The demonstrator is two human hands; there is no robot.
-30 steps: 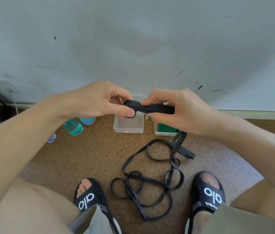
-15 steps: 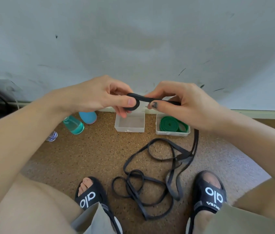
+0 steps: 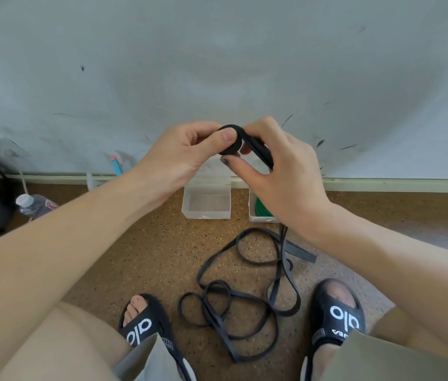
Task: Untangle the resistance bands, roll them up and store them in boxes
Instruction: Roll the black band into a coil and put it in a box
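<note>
Nearest the camera, two bare knees and two feet in black slides [image 3: 339,317] frame the bottom edge; between the feet, on the speckled brown floor [image 3: 145,248], lies the loose part of the black resistance band [image 3: 233,303] in overlapping loops; one strand rises from the pile up to the right hand. Mid-frame, raised above the floor, both hands meet on the band's rolled end, a small black coil [image 3: 231,140]; left hand [image 3: 181,155] pinches the coil, thumb flat on its face, other fingers curled behind; right hand [image 3: 280,171] has fingers curled round the strand feeding into the coil, thumb underneath. Beyond the hands, by the wall: clear plastic box [image 3: 206,203], nothing seen inside; just right of it a second box [image 3: 254,213] holding a green band [image 3: 261,209], mostly hidden by the right wrist. Far left: plastic bottle [image 3: 35,206] lying on its side; grey scuffed wall [image 3: 217,64] behind everything.
</note>
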